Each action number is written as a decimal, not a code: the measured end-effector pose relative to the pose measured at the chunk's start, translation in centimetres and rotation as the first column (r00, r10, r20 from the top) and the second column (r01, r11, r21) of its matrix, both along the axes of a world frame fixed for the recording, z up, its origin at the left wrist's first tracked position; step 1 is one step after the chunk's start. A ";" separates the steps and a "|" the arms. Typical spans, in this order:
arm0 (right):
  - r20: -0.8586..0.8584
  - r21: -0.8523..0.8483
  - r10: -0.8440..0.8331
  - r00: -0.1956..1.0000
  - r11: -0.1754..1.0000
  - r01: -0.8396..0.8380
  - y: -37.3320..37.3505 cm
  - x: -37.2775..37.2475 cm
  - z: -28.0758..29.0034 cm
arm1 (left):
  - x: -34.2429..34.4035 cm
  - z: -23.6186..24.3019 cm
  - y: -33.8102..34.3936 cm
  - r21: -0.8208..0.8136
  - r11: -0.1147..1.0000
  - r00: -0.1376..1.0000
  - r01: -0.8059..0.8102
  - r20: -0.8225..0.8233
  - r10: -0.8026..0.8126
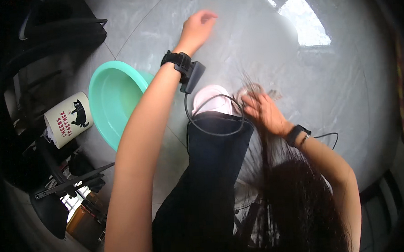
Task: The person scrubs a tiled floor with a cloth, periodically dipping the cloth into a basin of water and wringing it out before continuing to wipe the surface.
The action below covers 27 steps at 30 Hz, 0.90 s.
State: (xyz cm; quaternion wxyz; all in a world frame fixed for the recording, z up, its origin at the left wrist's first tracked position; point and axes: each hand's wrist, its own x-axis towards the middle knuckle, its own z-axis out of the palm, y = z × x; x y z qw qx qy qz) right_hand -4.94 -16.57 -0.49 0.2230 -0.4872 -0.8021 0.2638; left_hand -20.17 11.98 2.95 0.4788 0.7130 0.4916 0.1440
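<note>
My left hand (200,27) hangs over the grey floor above the mint-green basin's right side, wearing a black wrist device (188,72) with a looped cable; its curled fingers are blurred. My right hand (262,110) is lower right with fingers apart among loose dark hair (295,198), which hangs over much of the lower right. Beside those fingers is a second, pinkish slipper, partly hidden by hair. A pale pink slipper (203,96) shows beyond my dark trouser leg (212,161). The mint-green basin (103,76) stands left of my left forearm.
A cream cylindrical bin (60,132) with a black cat figure leans left of the basin. Black furniture parts (62,24) line the left edge, with an orange-brown object (82,221) low at left. Grey tiled floor (344,83) extends right, with a bright reflection at top.
</note>
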 end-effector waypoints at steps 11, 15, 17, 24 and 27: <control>-0.036 0.027 -0.401 0.915 0.915 0.403 3.8 6.0 3.6 | 0.0 -1.3 0.4 0.047 0.993 0.995 0.104 -0.006 -0.103; 0.023 0.250 -0.524 0.851 0.827 0.503 10.2 6.1 -0.7 | -0.3 -1.6 1.9 0.048 0.995 0.996 0.090 0.007 -0.090; 0.053 0.245 -0.484 0.873 0.854 0.459 12.9 3.9 -1.6 | -1.6 -0.9 2.7 0.045 0.996 0.997 0.074 -0.027 -0.073; -0.010 0.186 -0.476 0.880 0.863 0.469 17.8 -0.6 -2.5 | -3.9 1.2 5.2 0.032 0.973 0.973 -0.227 0.058 0.225; 0.066 0.216 -0.505 0.861 0.849 0.482 18.7 -2.7 -2.8 | -3.8 1.2 5.5 0.027 0.981 0.978 -0.194 0.088 0.191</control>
